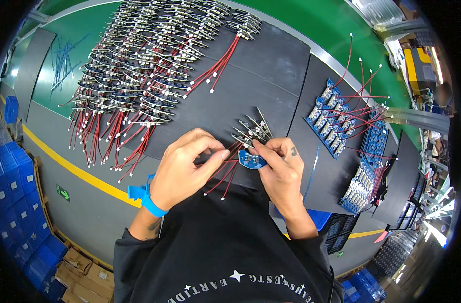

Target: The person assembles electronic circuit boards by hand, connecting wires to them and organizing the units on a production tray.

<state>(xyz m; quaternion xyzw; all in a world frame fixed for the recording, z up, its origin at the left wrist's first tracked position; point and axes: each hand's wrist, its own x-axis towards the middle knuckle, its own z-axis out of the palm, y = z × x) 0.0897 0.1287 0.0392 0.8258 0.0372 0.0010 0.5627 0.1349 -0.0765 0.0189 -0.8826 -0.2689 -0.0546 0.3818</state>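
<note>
My right hand [283, 164] pinches a small curved blue circuit board [251, 160] between thumb and fingers, just in front of my body. Beyond the fingertips, several similar thin boards [255, 127] stand on edge in a short fanned row on the black mat. Red wires with white plugs [226, 189] trail from this group toward me. On the other side of the board, my left hand [185, 161] is closed with thumb and index finger brought together beside the wires; whether anything is between the fingertips is hidden. A blue strap [152, 204] circles the left wrist.
Many wired boards [139, 65] stand in dense rows at the far left on the black mat [260, 65]. Uncut blue board panels [331, 118] with upright red wires lie at right, with more panels [359, 187] nearer. Blue bins [11, 177] are stacked on the floor at left.
</note>
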